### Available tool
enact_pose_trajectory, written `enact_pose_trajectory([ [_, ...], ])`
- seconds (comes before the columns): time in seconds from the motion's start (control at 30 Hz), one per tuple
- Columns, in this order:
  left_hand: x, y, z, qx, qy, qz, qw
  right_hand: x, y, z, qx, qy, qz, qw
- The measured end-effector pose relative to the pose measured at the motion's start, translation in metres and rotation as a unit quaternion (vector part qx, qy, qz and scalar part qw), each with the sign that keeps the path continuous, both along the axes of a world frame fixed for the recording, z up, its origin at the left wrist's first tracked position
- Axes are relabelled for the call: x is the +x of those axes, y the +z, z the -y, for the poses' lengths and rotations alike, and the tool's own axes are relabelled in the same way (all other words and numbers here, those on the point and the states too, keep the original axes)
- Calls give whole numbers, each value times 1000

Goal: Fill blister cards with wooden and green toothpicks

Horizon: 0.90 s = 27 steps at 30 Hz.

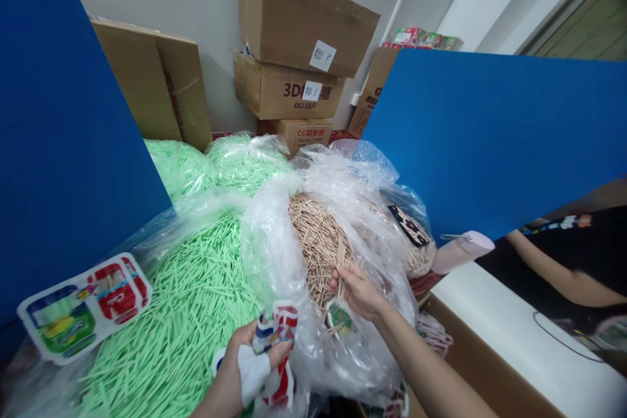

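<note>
My left hand (245,356) is closed around a small red, white and blue printed packet (274,339), held low in front of me. My right hand (355,287) pinches a few thin tan wooden sticks (341,266) at the edge of a heap of tan sticks (316,235) lying in a clear plastic bag (343,176). A small green-printed packet (339,319) shows just under my right wrist. To the left, a big heap of pale green sticks (196,313) fills another clear bag.
A printed multi-cell tray (83,307) rests at the left on the green heap. Blue panels (490,137) stand left and right. Cardboard boxes (294,52) are stacked by the wall. Another person's arm (553,274) and a pink bottle (460,251) are at the right, above a white surface (514,339).
</note>
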<state>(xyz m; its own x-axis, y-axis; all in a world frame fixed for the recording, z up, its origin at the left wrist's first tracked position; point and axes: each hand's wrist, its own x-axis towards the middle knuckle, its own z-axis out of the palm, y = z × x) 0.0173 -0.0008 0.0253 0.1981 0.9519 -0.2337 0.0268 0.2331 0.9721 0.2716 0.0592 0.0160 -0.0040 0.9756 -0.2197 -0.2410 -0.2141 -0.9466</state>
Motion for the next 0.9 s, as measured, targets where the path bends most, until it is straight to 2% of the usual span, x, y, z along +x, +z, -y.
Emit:
enact_pose_trajectory([
  [0.1, 5, -1, -2, -7, -12, 14, 1000, -16, 16, 3, 4, -48, -67, 997],
  [0.23, 10, -6, -7, 84, -5, -74, 994, -52, 53, 11, 82, -137, -109, 981],
  [0.33, 11, -7, -11, 150, 14, -147, 978, -77, 76, 18, 157, -153, -105, 970],
  [0.4, 11, -5, -13, 173, 20, -180, 968, -89, 82, 21, 191, -146, -90, 967],
  [0.57, 11, -2, -12, 231, 23, -224, 946, -105, 68, 27, 203, -119, -16, 972],
  [0.67, 12, -2, -13, 264, 29, -232, 936, -109, 56, 32, 209, -110, 74, 969],
  [0.77, 16, 1, -17, 291, 28, -257, 921, -109, 49, 36, 208, -97, 167, 959],
  [0.9, 20, 8, -28, 331, 18, -288, 899, -99, 43, 38, 216, -57, 230, 947],
])
